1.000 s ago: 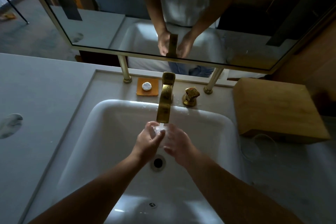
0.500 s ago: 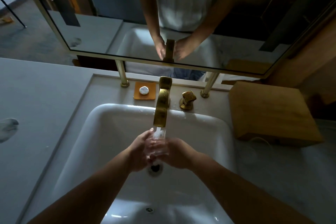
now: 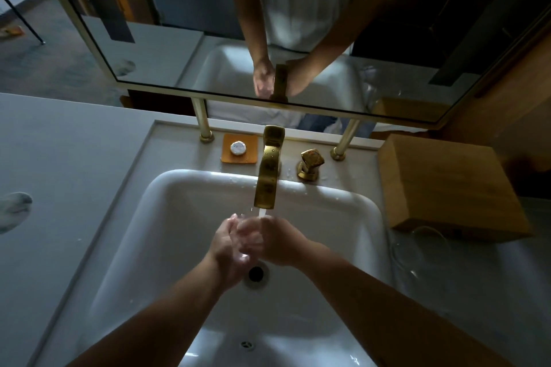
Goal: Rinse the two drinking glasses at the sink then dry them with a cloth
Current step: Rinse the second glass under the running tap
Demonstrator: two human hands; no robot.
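A clear drinking glass [image 3: 249,235] is held between both my hands over the white sink [image 3: 167,188], just below the gold faucet [image 3: 268,170]. A thin stream of water [image 3: 262,213] runs from the spout onto it. My left hand [image 3: 226,244] wraps its left side and my right hand [image 3: 280,241] covers its right side, so most of the glass is hidden. A second clear glass [image 3: 417,247] stands on the counter to the right of the sink, in front of a wooden box. No cloth is in view.
The wooden box [image 3: 447,185] sits at the right back of the counter. A gold tap handle [image 3: 310,164] and an orange soap dish [image 3: 239,148] stand behind the basin. The drain [image 3: 255,273] lies under my hands. A mirror [image 3: 179,39] hangs above.
My hands have closed together around the glass and lowered slightly under the spout. My right hand has turned over the glass's right side. The water keeps running.
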